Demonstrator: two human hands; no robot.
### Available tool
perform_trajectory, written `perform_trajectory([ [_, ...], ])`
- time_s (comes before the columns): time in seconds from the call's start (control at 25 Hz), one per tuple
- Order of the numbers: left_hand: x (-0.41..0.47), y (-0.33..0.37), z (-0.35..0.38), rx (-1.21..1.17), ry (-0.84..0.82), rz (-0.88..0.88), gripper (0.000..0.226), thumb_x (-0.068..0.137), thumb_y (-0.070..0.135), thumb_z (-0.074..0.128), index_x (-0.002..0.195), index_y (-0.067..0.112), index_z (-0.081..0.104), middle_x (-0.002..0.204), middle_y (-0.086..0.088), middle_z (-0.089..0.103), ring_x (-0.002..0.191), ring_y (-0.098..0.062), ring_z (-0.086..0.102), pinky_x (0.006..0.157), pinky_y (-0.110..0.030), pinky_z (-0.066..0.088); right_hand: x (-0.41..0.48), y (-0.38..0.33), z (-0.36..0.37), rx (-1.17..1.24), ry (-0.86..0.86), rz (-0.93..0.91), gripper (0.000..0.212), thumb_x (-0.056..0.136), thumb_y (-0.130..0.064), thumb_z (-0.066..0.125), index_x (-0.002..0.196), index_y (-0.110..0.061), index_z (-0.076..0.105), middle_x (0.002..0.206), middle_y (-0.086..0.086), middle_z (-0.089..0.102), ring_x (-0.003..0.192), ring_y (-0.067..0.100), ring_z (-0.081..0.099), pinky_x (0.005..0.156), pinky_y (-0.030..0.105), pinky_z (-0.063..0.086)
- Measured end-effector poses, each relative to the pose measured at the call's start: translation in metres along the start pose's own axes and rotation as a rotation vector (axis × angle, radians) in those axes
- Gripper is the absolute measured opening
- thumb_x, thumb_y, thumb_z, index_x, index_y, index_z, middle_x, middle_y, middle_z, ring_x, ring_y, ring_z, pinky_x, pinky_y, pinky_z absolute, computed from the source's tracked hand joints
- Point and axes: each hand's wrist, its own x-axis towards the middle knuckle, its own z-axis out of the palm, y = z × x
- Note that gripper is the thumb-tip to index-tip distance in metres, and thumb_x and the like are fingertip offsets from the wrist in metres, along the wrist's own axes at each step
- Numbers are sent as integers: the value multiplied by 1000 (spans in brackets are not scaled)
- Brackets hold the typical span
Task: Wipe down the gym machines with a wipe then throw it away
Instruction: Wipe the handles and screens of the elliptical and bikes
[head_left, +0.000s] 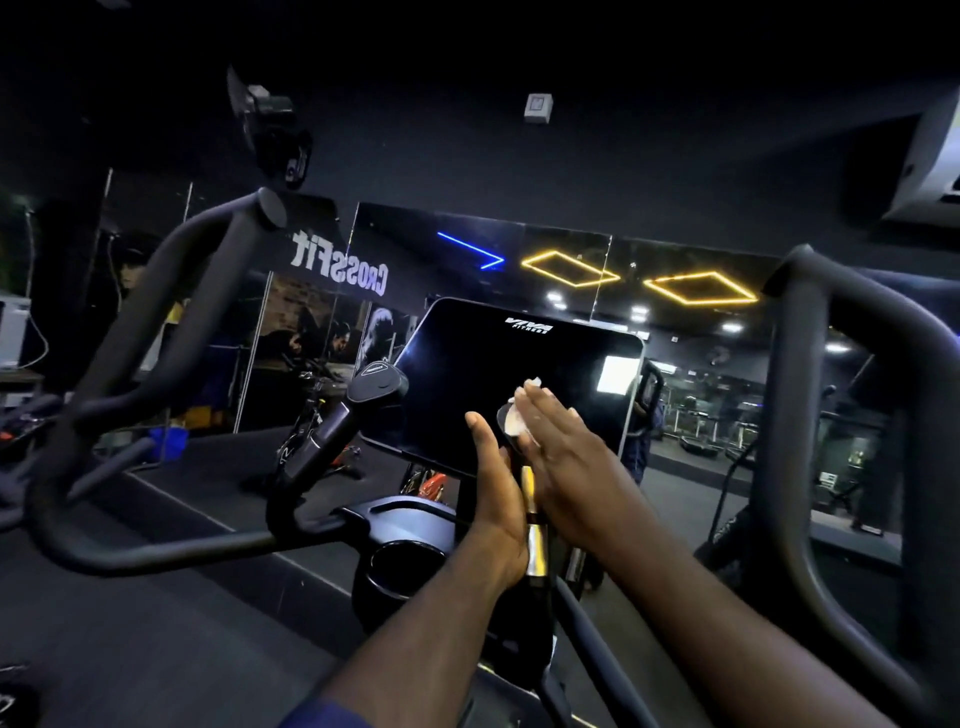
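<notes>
My right hand (566, 457), fingers flat, presses the wipe (519, 422) on the console screen (467, 374); most bare glass lies left, past my straight-fingered left hand (496, 499).

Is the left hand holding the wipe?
No: the right hand presses the wipe against the console screen; the left hand is open beside it.
</notes>
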Motion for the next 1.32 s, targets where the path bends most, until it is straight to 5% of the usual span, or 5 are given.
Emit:
perform_trajectory([
  [0.28,6,-7,-8,12,5,-10,97,92,84,18,121,10,73,115,-11,78,107,-20,76,83,-28,61,-23,1,1,229,28,-132,47,110,-31,39,155,-21,47,164,-9,38,156,-1,18,130,30,13],
  [0.64,12,-9,-9,-90,-21,102,87,96,78,25,147,16,58,139,-3,69,132,-16,63,120,-37,40,11,-8,16,231,179,-48,34,104,-21,64,137,-27,68,149,-12,58,149,-1,36,128,26,16],
  [0.92,10,-9,-9,84,85,-32,114,80,97,20,106,0,75,69,-20,59,45,-24,53,43,-25,43,56,-16,-14,556,-58,377,47,108,-30,52,65,-21,67,64,-7,68,60,1,61,73,30,45],
  [1.12,14,-17,-20,257,449,39,111,64,111,19,110,25,73,100,-13,76,87,-36,74,77,-52,63,44,-20,-10,1557,-92,895,48,107,-36,50,111,6,73,103,20,76,89,31,73,86,43,61],
  [1.32,-15,-8,-3,525,467,221,94,79,101,12,114,23,52,122,2,59,118,-22,56,107,-47,43,3,-15,8,1552,48,860,71,107,-58,36,125,2,70,98,23,77,90,30,78,74,34,62],
])
